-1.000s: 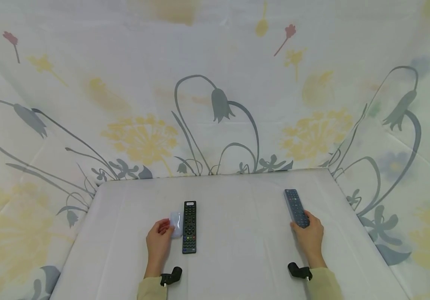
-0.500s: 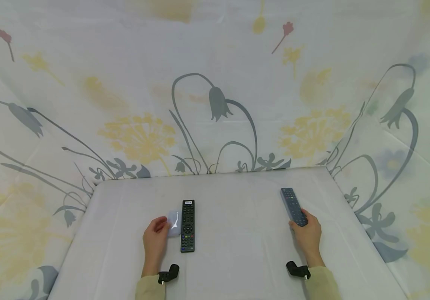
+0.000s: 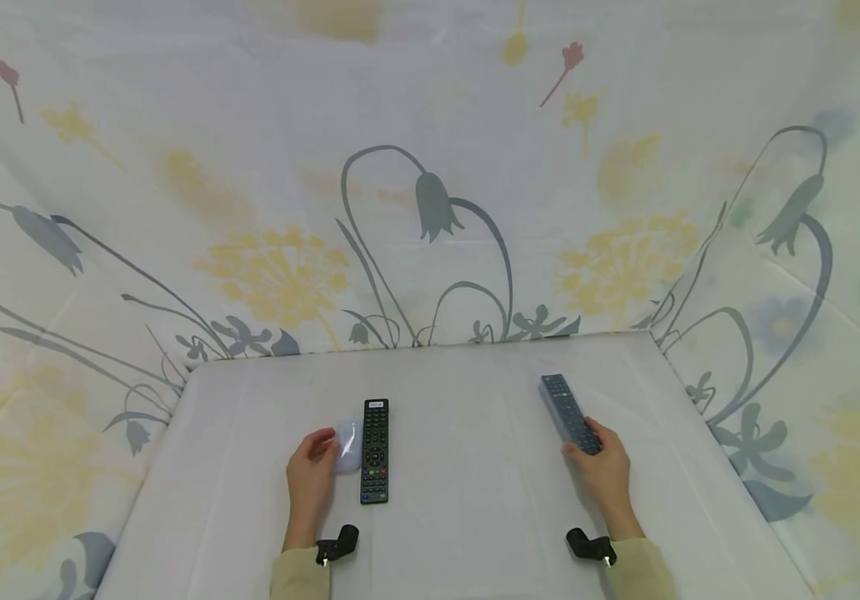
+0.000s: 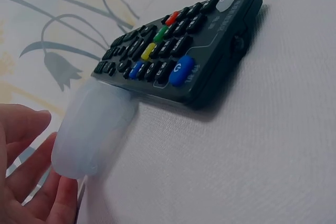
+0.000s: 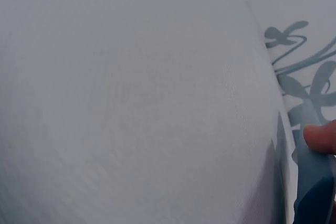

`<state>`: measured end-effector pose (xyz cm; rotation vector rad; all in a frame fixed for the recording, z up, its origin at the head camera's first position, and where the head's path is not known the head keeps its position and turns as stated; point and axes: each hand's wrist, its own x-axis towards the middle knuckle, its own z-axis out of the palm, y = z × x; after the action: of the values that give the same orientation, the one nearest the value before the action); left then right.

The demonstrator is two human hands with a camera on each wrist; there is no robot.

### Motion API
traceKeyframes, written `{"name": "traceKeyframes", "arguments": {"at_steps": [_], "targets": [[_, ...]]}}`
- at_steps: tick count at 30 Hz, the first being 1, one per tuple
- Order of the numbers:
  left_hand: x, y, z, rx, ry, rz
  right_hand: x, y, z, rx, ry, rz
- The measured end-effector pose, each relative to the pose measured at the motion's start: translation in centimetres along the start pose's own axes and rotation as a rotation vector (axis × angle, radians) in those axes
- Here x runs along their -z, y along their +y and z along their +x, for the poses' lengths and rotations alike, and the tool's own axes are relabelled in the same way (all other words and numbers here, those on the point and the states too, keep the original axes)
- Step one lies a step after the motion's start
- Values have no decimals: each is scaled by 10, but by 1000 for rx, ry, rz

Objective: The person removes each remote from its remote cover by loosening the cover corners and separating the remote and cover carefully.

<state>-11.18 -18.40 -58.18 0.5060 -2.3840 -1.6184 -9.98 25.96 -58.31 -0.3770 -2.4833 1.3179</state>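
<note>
A black remote control (image 3: 375, 451) with coloured buttons lies lengthwise on the white table. Against its left side is a pale, translucent, soft-looking piece (image 3: 348, 446), rounded at its end in the left wrist view. My left hand (image 3: 312, 469) is at that piece's left edge; its fingers (image 4: 44, 195) reach behind the rounded end, while the thumb (image 4: 26, 124) stays apart from it. My right hand (image 3: 602, 471) grips the lower end of a second remote control (image 3: 569, 414), which looks bluish and tilts up to the left. Only a bluish part of it shows in the right wrist view.
The white-covered table (image 3: 467, 467) runs back to an upright cloth (image 3: 467, 275) printed with grey and yellow flowers, which also closes in both sides. A black wrist camera (image 3: 337, 545) sits at the left cuff, another camera (image 3: 591, 546) at the right.
My right hand has moved left with the bluish remote control. The left hand has drawn slightly left from the translucent piece. The whole head view has shifted a little.
</note>
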Motion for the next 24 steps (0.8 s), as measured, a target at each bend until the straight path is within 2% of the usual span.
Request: {"name": "traceKeyframes", "arguments": {"at_steps": [5,10,16,20,24], "targets": [[0,3,-2,-17,34,6,-5,-3,-5,27,-33,13],[-2,8,-3,-76,63,-32,-11,-8,-12,58,-71,26],[-9,19,-3,-132,40,-65,-20,-20,-20,44,-133,60],[-16,28,-7,-138,17,-60,-25,-31,-25,9,-191,90],[-24,35,-13,-143,-19,-94,-27,-43,-29,0,-242,132]]}}
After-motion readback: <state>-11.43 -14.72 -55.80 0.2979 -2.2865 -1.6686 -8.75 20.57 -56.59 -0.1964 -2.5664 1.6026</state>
